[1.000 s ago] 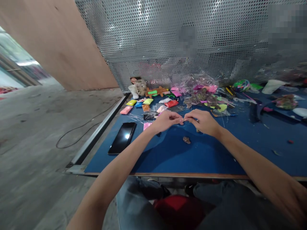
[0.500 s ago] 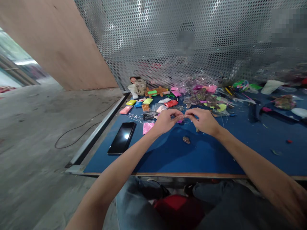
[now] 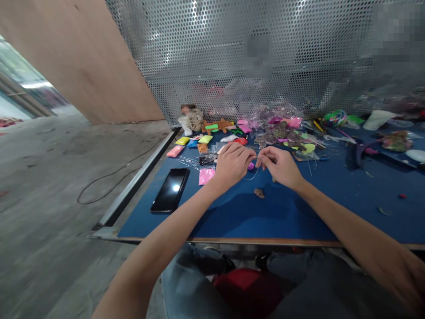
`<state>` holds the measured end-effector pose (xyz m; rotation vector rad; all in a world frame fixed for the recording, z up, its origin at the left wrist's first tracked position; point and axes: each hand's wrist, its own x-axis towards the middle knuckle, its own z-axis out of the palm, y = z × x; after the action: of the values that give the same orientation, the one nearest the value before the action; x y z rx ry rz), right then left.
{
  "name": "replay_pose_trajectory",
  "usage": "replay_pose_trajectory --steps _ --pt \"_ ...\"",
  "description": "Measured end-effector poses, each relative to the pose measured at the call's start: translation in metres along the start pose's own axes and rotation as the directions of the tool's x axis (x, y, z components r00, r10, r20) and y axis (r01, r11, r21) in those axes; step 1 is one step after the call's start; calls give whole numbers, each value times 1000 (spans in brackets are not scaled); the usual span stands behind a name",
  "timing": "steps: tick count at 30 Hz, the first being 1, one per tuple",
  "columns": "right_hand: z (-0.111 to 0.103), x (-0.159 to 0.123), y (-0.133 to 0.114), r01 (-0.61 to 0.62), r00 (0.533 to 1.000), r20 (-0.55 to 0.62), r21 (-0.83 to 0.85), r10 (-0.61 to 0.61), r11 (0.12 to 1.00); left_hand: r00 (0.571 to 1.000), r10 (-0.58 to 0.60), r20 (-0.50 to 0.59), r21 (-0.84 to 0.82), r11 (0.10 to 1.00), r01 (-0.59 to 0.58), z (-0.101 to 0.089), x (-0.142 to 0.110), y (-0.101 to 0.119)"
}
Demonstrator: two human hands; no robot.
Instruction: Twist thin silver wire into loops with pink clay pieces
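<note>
My left hand (image 3: 233, 163) and my right hand (image 3: 279, 165) meet fingertip to fingertip over the blue table. Both are closed in a pinch. A thin pale wire (image 3: 255, 175) curves in a loop below the fingertips, running from one hand toward the other. Just behind it shows a small purple lump (image 3: 250, 166). On the tabletop below lies a small brown lump (image 3: 259, 193); a second brownish piece is partly hidden by my right hand. Left of my left hand are a pink packet (image 3: 206, 176) and several straight thin wires (image 3: 186, 162).
A black phone (image 3: 170, 190) lies at the left of the blue table (image 3: 232, 226). Colourful clay packets (image 3: 205, 139), a plastic bag (image 3: 275, 115) and a white cup (image 3: 377, 119) line the back, before a perforated metal panel (image 3: 212, 48). A small red bit (image 3: 402, 196) lies at right.
My left hand has turned so its back faces up more, fingers over the pinch. My right fingers have curled and dropped slightly. The wire loop now shows below them.
</note>
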<state>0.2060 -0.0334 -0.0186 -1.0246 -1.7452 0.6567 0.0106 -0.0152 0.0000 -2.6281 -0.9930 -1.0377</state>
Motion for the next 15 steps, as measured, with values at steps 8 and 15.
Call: replay_pose_trajectory --steps 8,15 --pt "2 1 7 31 999 25 -42 -30 999 975 -161 152 -385 899 209 0 4 -9" --pt "-8 3 8 231 973 62 -323 -223 918 850 -139 508 -766 377 520 3 2 -26"
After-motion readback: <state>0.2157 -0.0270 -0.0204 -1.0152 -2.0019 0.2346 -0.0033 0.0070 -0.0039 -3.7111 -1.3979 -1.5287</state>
